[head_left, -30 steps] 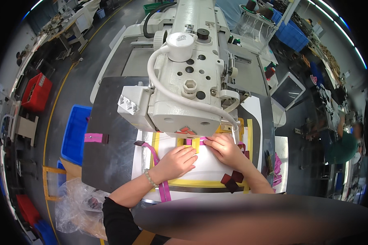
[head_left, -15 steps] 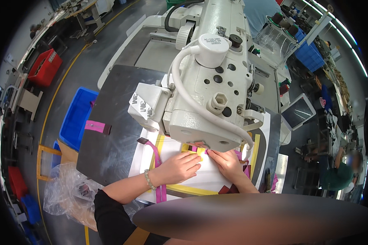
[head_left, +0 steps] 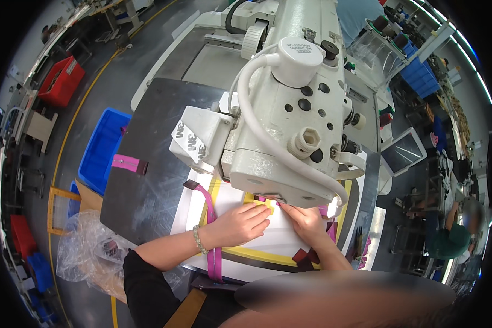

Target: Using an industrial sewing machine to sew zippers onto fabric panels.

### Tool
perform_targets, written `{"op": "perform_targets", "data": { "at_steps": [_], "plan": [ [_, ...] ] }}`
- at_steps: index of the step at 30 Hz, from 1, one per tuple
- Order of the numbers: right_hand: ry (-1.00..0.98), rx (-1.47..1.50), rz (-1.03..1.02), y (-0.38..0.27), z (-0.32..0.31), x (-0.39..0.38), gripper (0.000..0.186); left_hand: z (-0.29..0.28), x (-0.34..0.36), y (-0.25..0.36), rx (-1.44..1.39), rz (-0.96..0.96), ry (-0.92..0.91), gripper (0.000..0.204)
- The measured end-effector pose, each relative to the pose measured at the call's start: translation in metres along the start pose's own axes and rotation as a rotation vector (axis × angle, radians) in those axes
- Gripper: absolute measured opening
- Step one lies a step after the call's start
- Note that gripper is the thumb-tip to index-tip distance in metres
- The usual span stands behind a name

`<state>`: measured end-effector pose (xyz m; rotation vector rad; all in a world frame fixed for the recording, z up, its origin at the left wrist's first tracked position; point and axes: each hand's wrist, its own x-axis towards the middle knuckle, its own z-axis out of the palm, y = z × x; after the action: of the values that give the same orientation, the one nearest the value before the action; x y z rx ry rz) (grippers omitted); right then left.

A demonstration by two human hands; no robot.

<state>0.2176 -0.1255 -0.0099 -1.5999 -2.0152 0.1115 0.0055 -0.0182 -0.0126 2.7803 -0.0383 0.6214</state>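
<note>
Under the head of a large pale sewing machine [head_left: 268, 158], both my hands work at a white template sheet [head_left: 279, 236] with yellow edging strips. My left hand [head_left: 240, 223] lies flat, fingers stretched together, their tips on a yellow strip [head_left: 270, 207]. Close beside it, my right hand [head_left: 307, 224] has its fingers drawn together, tips at a small bit of pink strip just below the machine head, which partly hides them. Beneath my left wrist runs a long pink zipper strip [head_left: 215, 265] with a dark end. Dark red pieces [head_left: 305, 259] lie by my right forearm.
Another pink zipper piece [head_left: 127, 163] hangs over the left edge of the dark metal table [head_left: 142, 208]. A blue bin [head_left: 101, 150] and crumpled clear plastic [head_left: 87, 254] are on the left. A screen [head_left: 403, 152] stands at right; a co-worker [head_left: 451, 238] sits farther off.
The whole view has shifted slightly, so the machine head appears a little farther right. Both my hands stay at nearly the same spot on the sheet.
</note>
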Motion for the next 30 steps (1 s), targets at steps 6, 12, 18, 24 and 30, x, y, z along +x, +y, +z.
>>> {"op": "perform_targets", "data": {
  "at_steps": [6, 12, 18, 24, 30],
  "plan": [
    [-0.028, 0.056, 0.074, 0.001, -0.001, -0.002, 0.028, -0.001, 0.002, 0.003, 0.020, -0.008, 0.013, 0.027],
    [-0.064, 0.028, 0.103, 0.004, 0.002, -0.010, 0.029, -0.001, 0.000, 0.003, -0.008, -0.014, 0.000, 0.027],
    [-0.007, 0.008, -0.006, 0.008, 0.005, -0.009, 0.029, -0.009, 0.001, 0.003, -0.046, -0.033, -0.020, 0.028],
    [-0.036, 0.045, 0.014, 0.006, -0.004, -0.006, 0.022, -0.008, 0.001, 0.001, -0.066, -0.051, -0.046, 0.028],
    [-0.049, 0.157, 0.117, 0.005, -0.003, -0.004, 0.031, 0.002, -0.007, 0.003, -0.069, -0.076, -0.026, 0.024]
  ]
}}
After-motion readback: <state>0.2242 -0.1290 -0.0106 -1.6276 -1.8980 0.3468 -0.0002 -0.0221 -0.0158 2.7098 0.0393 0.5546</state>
